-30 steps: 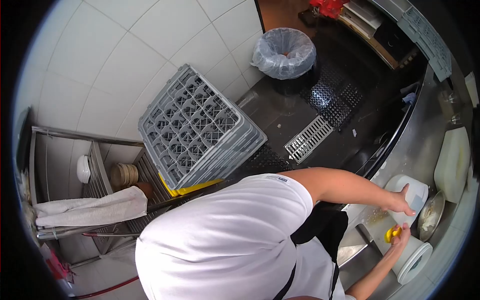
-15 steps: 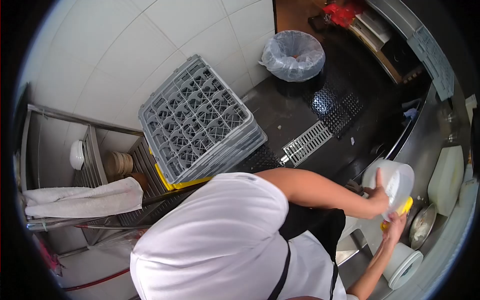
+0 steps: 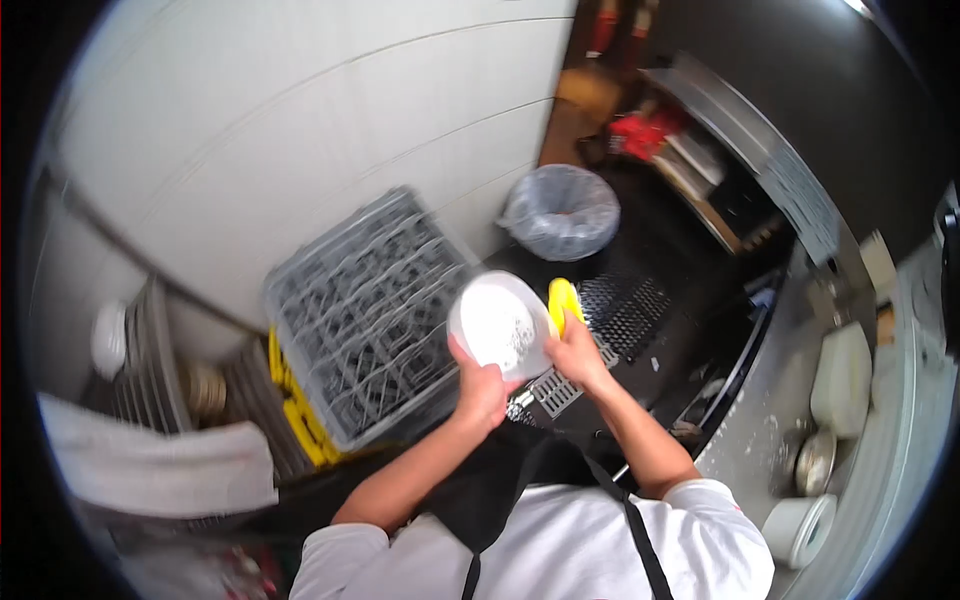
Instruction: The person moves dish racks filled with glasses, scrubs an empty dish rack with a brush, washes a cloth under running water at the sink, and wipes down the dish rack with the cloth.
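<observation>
A translucent white plastic container point(image 3: 487, 318) is held up in front of my body, its foamy inside tilted toward me. My left hand point(image 3: 482, 392) is closed on its lower rim. In my right hand point(image 3: 577, 352) is a yellow sponge point(image 3: 563, 301), gripped beside the container's right edge; the fingers are partly hidden, and I cannot tell if they touch the container. Behind the container stands a grey glass rack point(image 3: 350, 310) with a gridded top.
A bin lined with a clear bag point(image 3: 562, 235) stands by the wall. A metal floor drain point(image 3: 558, 394) lies below my hands. Along the right runs a wet steel counter point(image 3: 745, 440) with a white tub point(image 3: 800, 530) and a metal bowl point(image 3: 816, 462). A white towel point(image 3: 170, 465) hangs at left.
Both hands have carried the container and sponge away from the counter on the right to the middle, before my body. The container's inside now faces me. My view has turned and is blurred.
</observation>
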Action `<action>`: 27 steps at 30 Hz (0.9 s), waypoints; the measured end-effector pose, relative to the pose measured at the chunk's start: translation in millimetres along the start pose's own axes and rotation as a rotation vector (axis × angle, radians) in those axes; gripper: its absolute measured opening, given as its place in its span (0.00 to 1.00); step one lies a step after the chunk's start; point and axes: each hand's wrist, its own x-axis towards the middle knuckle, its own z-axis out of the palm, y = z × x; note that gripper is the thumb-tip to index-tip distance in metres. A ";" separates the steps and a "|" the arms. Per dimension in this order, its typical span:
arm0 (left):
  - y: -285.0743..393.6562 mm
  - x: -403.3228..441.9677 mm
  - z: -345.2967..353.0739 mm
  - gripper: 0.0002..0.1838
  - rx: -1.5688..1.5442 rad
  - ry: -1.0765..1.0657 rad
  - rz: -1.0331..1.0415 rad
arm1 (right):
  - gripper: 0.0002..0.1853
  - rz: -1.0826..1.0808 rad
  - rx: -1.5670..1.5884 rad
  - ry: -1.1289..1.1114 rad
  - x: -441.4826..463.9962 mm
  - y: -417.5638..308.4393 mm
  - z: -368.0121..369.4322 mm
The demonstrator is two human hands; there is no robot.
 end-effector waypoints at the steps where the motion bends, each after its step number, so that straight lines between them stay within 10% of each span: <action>1: 12.5 -1.4 -17.2 0.30 -0.004 0.045 0.084 | 0.20 0.021 -0.048 -0.070 14.4 -19.7 16.9; 4: 51.5 -15.1 -75.8 0.40 -0.051 0.286 0.185 | 0.19 0.018 -0.114 -0.320 39.0 -111.2 60.8; 11: 85.1 -11.7 -161.1 0.43 -0.334 0.648 0.362 | 0.19 -1.040 -0.631 -0.779 65.1 -267.8 154.9; 16: 97.1 -33.0 -153.9 0.44 -0.263 0.697 0.343 | 0.20 -1.079 -1.514 -1.262 51.5 -261.1 324.6; 27: 92.9 -16.9 -167.7 0.38 -0.341 0.731 0.402 | 0.25 -1.204 -1.178 -1.285 85.0 -219.1 336.0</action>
